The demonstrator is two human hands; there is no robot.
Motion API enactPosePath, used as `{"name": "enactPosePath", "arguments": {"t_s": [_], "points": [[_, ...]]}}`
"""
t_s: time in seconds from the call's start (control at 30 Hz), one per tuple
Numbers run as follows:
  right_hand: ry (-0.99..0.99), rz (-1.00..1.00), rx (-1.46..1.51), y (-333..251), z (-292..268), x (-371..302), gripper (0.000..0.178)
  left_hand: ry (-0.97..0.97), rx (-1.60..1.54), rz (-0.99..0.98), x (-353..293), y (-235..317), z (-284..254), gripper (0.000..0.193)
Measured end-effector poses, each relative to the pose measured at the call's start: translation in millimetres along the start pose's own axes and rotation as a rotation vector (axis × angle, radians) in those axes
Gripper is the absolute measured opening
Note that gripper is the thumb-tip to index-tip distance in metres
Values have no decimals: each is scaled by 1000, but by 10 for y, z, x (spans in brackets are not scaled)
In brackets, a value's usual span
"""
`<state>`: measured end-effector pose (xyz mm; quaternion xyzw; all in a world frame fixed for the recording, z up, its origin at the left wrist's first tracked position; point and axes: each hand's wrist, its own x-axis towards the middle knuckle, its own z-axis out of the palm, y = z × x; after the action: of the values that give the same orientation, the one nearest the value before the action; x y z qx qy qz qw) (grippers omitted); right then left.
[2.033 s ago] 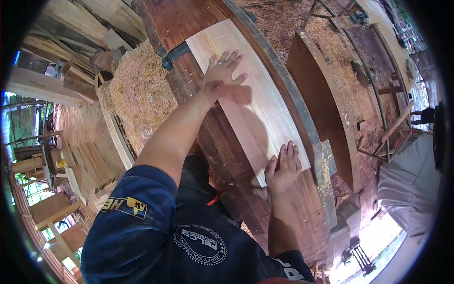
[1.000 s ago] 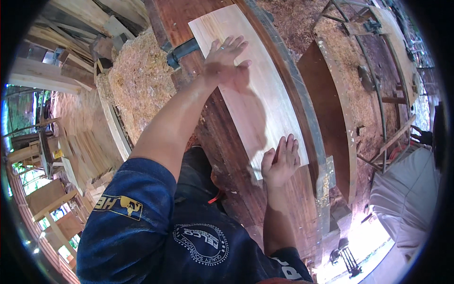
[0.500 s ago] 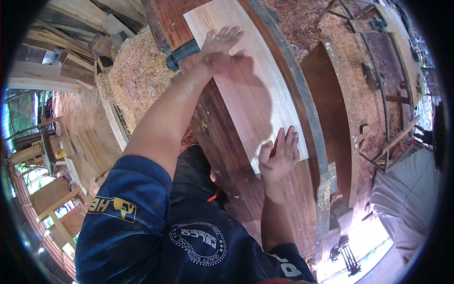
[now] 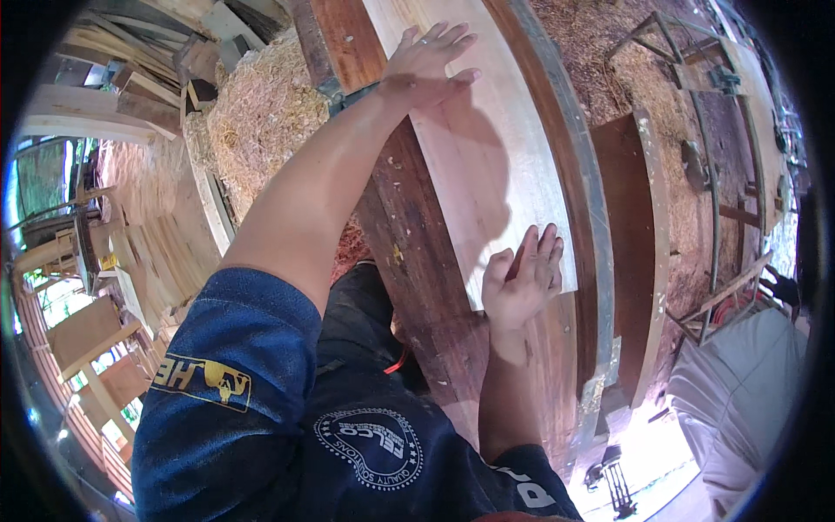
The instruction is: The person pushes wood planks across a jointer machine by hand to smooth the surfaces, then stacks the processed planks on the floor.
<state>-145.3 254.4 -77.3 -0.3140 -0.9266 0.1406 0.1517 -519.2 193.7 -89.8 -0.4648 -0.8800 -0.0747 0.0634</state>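
Note:
A long pale wooden board (image 4: 474,183) lies flat along a dark reddish-brown wooden bench (image 4: 426,226), its far end cut off by the top of the view. My left hand (image 4: 430,68) rests palm down on the board's far part, fingers spread, with a ring on one finger. Close to the board's near end is my right hand (image 4: 522,283), fingers straight and the thumb held apart; its heel is at the end edge. Neither hand grips anything. A dark gap in the bench by my left wrist is mostly hidden by my forearm.
A raised wooden rail (image 4: 570,148) runs along the board's right side. Wood shavings (image 4: 265,109) are heaped left of the bench. Farther right stand a brown panel (image 4: 635,226) and a metal frame (image 4: 709,174). Grey cloth (image 4: 739,400) hangs at the lower right. Stacked planks (image 4: 113,52) fill the upper left.
The board has slid away from me along the bench, both hands travelling with it. Its far end has left the view, and the whole view has shifted slightly.

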Motion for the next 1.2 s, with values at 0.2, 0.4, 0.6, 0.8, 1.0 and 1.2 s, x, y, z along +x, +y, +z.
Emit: {"name": "enactPosePath", "arguments": {"t_s": [0.2,0.4,0.6,0.8,1.0,1.2], "points": [[-28,-11,-55,-185,98,229,56,7,-60,-6,153,-194,-68,66],[9,-20,-27,-359,263,460,56,-135,-127,-28,351,-441,-195,73],[12,-30,-67,-571,377,743,56,-112,-143,-27,552,-739,-168,75],[-15,-12,-121,-753,512,988,56,-109,-138,-33,715,-981,-104,74],[-6,-57,-167,-918,658,1226,57,-76,-164,-36,903,-1289,0,71],[9,-90,-137,-1210,729,1566,55,-78,-138,-37,1085,-1640,-38,70]]}}
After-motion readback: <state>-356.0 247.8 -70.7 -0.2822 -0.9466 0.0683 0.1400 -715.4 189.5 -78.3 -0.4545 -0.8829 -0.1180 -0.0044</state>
